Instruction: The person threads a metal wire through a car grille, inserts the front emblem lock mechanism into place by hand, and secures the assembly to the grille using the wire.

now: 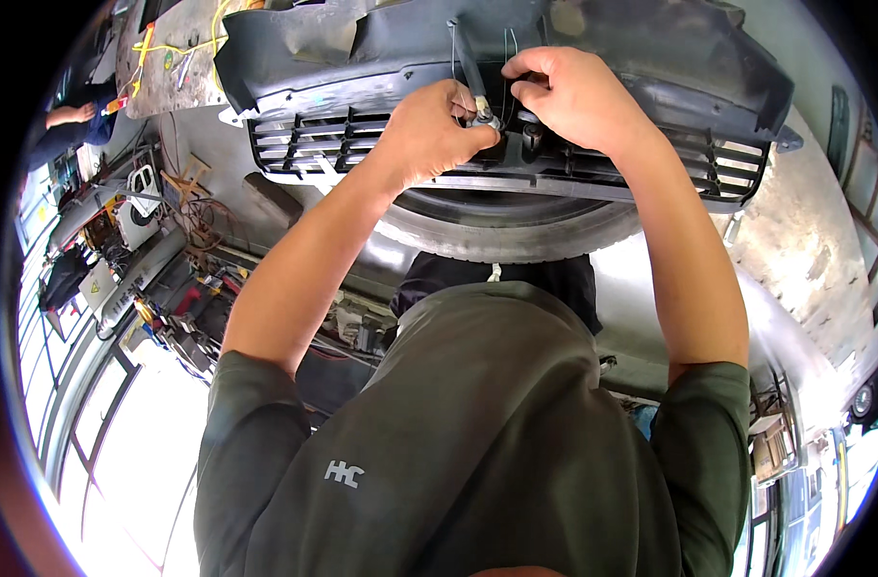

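A black plastic car bumper piece (333, 91) with a slatted grille (314, 144) lies across a tyre (429, 231) in front of me. My left hand (424, 135) is closed on a grey rod-shaped tool (472, 82) at its pale metal lower fitting, over the grille's middle. My right hand (578, 101), just right of the rod, has curled fingers pinched at a thin wire (513, 43) that runs down into the piece. A second strand stands beside the rod. Some fingertips of both hands are hidden.
A scuffed board (184, 67) with yellow cord and tools lies upper left, near another person's hand (69, 115). Cluttered tools and hoses (141, 288) fill the left side. A pale stained panel (804, 269) is at the right.
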A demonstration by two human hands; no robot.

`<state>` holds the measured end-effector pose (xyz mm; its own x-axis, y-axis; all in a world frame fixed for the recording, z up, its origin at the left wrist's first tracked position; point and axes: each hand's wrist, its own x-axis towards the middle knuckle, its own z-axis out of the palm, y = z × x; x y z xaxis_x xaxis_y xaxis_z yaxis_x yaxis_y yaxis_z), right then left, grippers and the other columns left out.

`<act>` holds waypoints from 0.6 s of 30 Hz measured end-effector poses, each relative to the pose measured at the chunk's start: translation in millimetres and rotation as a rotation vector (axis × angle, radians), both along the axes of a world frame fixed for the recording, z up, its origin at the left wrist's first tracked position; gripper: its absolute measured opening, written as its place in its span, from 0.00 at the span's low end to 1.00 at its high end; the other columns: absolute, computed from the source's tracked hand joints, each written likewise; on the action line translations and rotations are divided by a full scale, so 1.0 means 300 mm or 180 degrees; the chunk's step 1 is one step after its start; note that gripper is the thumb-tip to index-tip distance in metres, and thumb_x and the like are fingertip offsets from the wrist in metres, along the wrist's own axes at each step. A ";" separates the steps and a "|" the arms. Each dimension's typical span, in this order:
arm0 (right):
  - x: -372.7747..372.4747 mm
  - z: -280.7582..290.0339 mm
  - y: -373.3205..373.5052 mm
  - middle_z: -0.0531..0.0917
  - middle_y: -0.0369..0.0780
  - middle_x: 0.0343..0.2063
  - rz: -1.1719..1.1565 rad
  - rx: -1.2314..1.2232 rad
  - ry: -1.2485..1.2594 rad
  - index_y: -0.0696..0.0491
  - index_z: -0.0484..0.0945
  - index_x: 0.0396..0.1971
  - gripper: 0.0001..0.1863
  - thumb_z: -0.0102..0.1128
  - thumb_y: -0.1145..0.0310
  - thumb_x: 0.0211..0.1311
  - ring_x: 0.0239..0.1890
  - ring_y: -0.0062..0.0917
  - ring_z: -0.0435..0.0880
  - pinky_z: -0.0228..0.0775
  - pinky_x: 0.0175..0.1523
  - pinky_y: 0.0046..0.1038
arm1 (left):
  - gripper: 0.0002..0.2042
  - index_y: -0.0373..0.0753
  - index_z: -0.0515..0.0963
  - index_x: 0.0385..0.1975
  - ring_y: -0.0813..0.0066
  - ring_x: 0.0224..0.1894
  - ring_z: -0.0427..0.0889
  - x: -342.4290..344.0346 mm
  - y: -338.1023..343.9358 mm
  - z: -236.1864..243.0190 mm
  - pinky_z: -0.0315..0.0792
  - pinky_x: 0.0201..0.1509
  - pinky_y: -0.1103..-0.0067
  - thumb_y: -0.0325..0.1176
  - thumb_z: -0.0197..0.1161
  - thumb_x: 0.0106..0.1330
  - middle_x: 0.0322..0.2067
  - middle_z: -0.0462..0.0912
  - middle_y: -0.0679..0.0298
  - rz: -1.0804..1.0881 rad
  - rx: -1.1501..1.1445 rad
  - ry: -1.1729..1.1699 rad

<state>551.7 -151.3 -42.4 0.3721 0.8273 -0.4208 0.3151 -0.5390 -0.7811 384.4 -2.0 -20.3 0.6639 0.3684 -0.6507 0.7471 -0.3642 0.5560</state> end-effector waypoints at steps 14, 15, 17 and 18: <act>-0.009 -0.007 0.009 0.91 0.41 0.35 -0.0175 -0.0112 0.0321 0.58 0.86 0.46 0.12 0.70 0.68 0.67 0.36 0.28 0.88 0.79 0.46 0.32 | 0.26 0.27 0.83 0.47 0.72 0.43 0.85 -0.002 0.037 -0.031 0.79 0.52 0.77 0.43 0.80 0.56 0.41 0.88 0.57 0.0116 -0.0405 0.0043; -0.006 -0.007 0.010 0.90 0.42 0.34 -0.0125 -0.0172 0.0188 0.58 0.86 0.45 0.12 0.71 0.67 0.66 0.35 0.29 0.88 0.79 0.45 0.32 | 0.27 0.27 0.83 0.48 0.72 0.43 0.85 0.007 0.038 -0.021 0.79 0.52 0.77 0.43 0.80 0.57 0.41 0.89 0.57 0.0033 -0.0345 0.0108; -0.007 -0.003 0.015 0.90 0.42 0.33 -0.0082 -0.0229 0.0054 0.58 0.86 0.44 0.13 0.72 0.66 0.66 0.35 0.31 0.88 0.79 0.44 0.33 | 0.28 0.27 0.83 0.50 0.72 0.43 0.86 0.012 0.039 -0.020 0.79 0.52 0.77 0.43 0.80 0.57 0.41 0.89 0.57 -0.0056 -0.0282 0.0171; -0.009 0.003 0.019 0.90 0.43 0.33 -0.0099 -0.0225 -0.0006 0.59 0.85 0.43 0.13 0.72 0.66 0.65 0.35 0.32 0.88 0.79 0.44 0.33 | 0.28 0.27 0.83 0.50 0.71 0.42 0.85 0.007 0.041 -0.029 0.79 0.52 0.77 0.43 0.80 0.57 0.40 0.89 0.58 -0.0099 -0.0234 0.0083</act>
